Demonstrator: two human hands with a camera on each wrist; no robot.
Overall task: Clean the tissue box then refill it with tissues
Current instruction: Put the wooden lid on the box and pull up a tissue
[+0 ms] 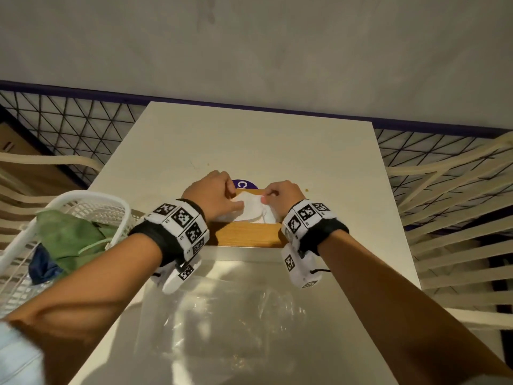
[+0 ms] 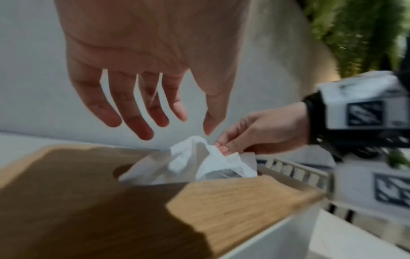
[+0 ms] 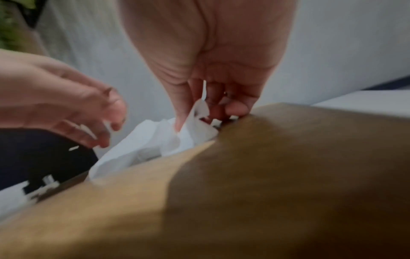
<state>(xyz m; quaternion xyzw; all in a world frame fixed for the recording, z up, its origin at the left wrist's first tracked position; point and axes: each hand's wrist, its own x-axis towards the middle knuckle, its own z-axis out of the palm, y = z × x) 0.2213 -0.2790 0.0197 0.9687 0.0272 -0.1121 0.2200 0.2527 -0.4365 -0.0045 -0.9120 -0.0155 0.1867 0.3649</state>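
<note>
The tissue box [image 1: 244, 237] has a wooden lid [image 2: 233, 201] on a white body and stands mid-table. A white tissue [image 1: 249, 208] sticks up crumpled from the lid's slot. My right hand [image 1: 280, 198] pinches the tissue's right edge [image 3: 195, 122] between thumb and fingers, low against the lid [image 3: 266, 175]. My left hand [image 1: 213, 195] hovers over the tissue's left side. In the left wrist view its fingers [image 2: 142, 126] hang straight and spread just above the tissue [image 2: 195, 157], holding nothing. The box's inside is hidden.
A white basket [image 1: 91, 198] with a green cloth [image 1: 69, 237] and a blue one sits at the table's left edge. A clear plastic wrapper [image 1: 236, 315] lies on the near table. A purple round sticker [image 1: 244, 184] is behind the box. Slatted chairs [image 1: 458, 218] flank the table.
</note>
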